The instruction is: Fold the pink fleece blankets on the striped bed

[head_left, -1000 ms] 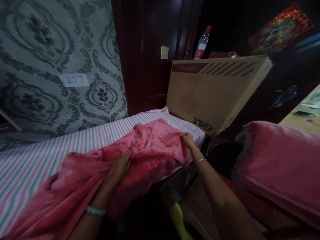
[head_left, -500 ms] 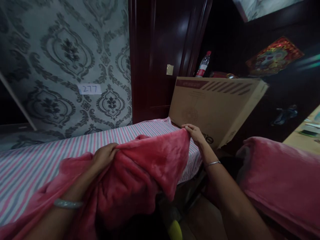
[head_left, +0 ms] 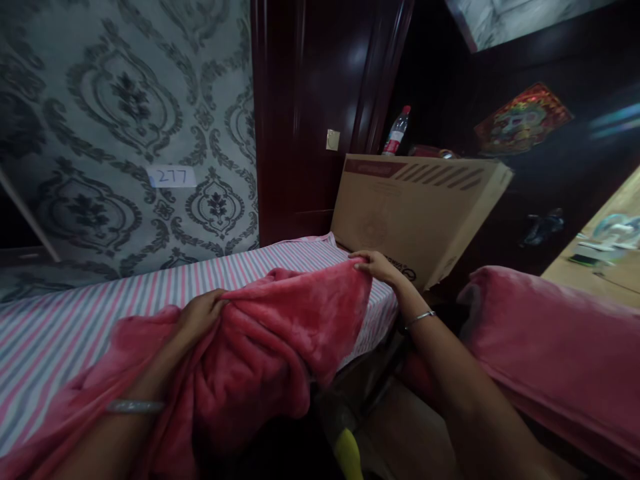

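Spreading over the striped sheet (head_left: 280, 257) and hanging past its near side, the pink blanket (head_left: 280, 333) lies bunched at left and smoother toward the right, its upper edge raised in a fairly straight line. Holding that edge well probably calls for light, equal pull from both sides, so the plush neither slips nor sags. The left hand (head_left: 201, 315), back upward and arm reaching forward, grasps the edge where folds gather; the right hand (head_left: 376, 265), farther from the body with its wrist bent inward, pinches what looks like a corner.
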Demonstrator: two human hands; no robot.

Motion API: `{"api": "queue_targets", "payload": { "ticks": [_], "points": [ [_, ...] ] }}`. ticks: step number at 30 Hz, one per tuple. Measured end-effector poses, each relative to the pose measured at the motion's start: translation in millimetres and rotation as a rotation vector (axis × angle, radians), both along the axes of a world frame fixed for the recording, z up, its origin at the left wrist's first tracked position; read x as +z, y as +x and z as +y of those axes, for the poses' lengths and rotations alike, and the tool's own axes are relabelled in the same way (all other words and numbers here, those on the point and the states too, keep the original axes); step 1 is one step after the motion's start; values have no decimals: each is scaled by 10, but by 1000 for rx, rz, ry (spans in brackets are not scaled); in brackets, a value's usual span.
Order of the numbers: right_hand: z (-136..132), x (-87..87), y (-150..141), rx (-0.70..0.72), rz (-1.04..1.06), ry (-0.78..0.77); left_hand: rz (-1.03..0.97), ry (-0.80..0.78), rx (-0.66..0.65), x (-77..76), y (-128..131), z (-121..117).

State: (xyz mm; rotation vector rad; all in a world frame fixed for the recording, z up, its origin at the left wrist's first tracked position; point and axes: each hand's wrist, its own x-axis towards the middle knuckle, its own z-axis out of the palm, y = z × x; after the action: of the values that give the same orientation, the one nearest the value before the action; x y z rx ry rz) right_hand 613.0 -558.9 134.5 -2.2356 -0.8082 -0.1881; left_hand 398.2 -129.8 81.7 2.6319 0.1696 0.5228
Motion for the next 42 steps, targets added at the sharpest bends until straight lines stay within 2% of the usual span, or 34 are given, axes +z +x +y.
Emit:
{"api": "queue_targets", "payload": {
  "ticks": [6,10,12,14,19,22,25,27,29,32,36,39,42],
  "points": [
    [38,42,-55,-133,-76,-14,2,16,6,9,-20,-25],
    [45,212,-82,-226,-194,34,-8,96,79,90,-25,-51],
    [57,302,-95,-265,-274,116,-60,130,115,158,-30,-67],
    [82,349,-113,-279,-264,234,-114,161,154,221,-39,-81],
    [196,298,-176,-136,-56,547,-63,198,173,270,-65,-72],
    [289,242,-208,-132,-104,615,-27,203,180,255,-81,-53],
    [430,192,-258,-223,-146,623,-7,192,184,256,-103,-72],
    [585,148,-330,-260,-148,614,-4,169,189,264,-118,-125],
    [812,82,-452,-189,-141,574,-5,145,183,266,-127,-205],
    [1287,-96,-733,76,-98,463,4,131,154,238,-132,-327],
    [2006,-475,-1157,370,34,279,14,140,114,175,-163,-415],
    [2380,-714,-1339,406,76,159,7,153,75,160,-253,-417],
    [2449,-754,-1310,359,72,111,-39,175,89,206,-430,-339]
  ]
}}
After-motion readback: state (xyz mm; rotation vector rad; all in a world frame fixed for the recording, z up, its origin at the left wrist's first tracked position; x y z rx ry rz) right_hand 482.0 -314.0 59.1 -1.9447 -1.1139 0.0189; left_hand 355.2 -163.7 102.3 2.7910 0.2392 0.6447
